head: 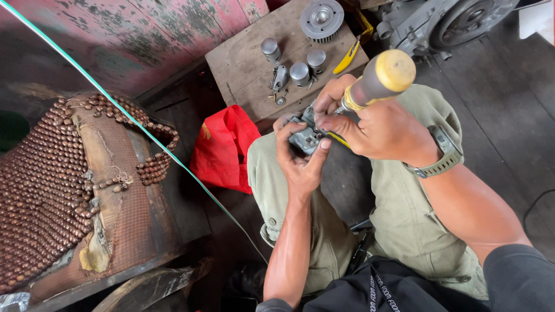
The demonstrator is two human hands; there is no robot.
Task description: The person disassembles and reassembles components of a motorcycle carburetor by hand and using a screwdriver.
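Observation:
My left hand (299, 156) grips a small grey metal engine part (305, 137), held over my left knee. My right hand (370, 124) is closed around a screwdriver with a yellow and grey handle (381, 78). Its tip points down into the metal part and is hidden by my fingers. A green watch (444, 155) sits on my right wrist. I am crouched in olive trousers.
A wooden board (248, 55) ahead carries three metal pistons (299, 73), a toothed round pulley (321, 19), small screws and a yellow-handled tool (347, 56). A red bag (222, 147) lies by my knee. A beaded seat cover (52, 179) is left; an engine (445, 23) is top right.

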